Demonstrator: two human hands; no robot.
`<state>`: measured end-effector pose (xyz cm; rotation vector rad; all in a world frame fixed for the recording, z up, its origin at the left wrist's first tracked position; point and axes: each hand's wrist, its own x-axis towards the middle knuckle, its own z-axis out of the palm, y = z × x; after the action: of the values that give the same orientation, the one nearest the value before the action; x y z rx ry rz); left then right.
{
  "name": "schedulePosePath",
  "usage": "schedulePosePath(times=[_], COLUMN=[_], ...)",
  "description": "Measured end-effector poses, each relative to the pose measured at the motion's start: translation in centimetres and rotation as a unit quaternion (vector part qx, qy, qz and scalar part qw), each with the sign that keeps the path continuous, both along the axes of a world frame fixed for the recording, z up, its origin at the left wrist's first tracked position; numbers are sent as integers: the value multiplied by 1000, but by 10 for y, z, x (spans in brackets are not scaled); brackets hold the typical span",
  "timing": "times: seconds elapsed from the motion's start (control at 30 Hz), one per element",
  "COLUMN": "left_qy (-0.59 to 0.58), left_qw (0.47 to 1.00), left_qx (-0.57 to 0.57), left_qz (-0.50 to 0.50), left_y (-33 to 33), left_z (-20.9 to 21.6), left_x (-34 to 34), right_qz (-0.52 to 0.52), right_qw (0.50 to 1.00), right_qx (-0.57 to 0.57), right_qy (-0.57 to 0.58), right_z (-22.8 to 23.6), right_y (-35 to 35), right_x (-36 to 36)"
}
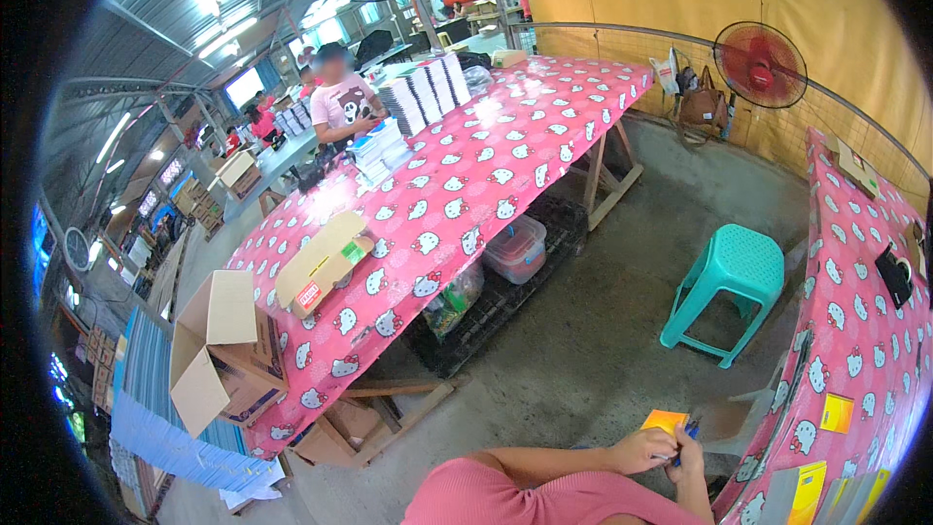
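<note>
The person is standing at the near end of a table on the right, covered with pink cat-face-patterned sheeting (847, 258), and is working with both hands just left of its edge. A flat, orange-yellow rectangular piece (665, 419) is showing at the hands, its far part sticking out beyond the fingers. The left hand (639, 451) is curling in at its near side, but whether those fingers are pinching it cannot be told. The right hand (692, 457) is meeting the left from the right, its fingers bending and seemingly pinching a slim dark blue object (693, 426) whose kind is too small to tell. On the right-hand table, a small yellow-orange packet (837, 412) is lying apart, and similar yellow-and-grey pieces (807, 494) are resting nearer. A teal plastic stool (743, 255) is standing farther off. The step in hand appears to be handling the orange piece together with the blue object, and the next move is probably calling for a steady left hand and careful fingertip control from the right
</note>
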<state>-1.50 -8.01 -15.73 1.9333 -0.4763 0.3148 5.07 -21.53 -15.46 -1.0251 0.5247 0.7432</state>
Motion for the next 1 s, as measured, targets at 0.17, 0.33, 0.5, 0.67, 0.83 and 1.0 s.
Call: schedulePosePath(times=[0.17,0.33,0.5,0.67,0.83,1.0], left_qy=[131,199,169,151,245,213], left_qw=[980,967,948,902,918,948], left_qx=[111,77,67,226,135,-62], left_qz=[-97,141,262,334,281,230], left_y=[52,118,164,181,200,215], left_z=[18,-12,-9,30,48,43], left_x=[-34,-85,-140,-176,-183,-166], right_qz=[109,175,394,424,450,416], right_qw=[991,984,909,901,888,907], right_qx=[-79,-17,-101,-40,-13,30], right_qy=[-22,-38,-93,-85,-90,-60], right_z=[-42,-39,18,33,54,61], right_y=[33,95,167,192,203,200], right_x=[-12,-45,-106,-138,-154,-155])
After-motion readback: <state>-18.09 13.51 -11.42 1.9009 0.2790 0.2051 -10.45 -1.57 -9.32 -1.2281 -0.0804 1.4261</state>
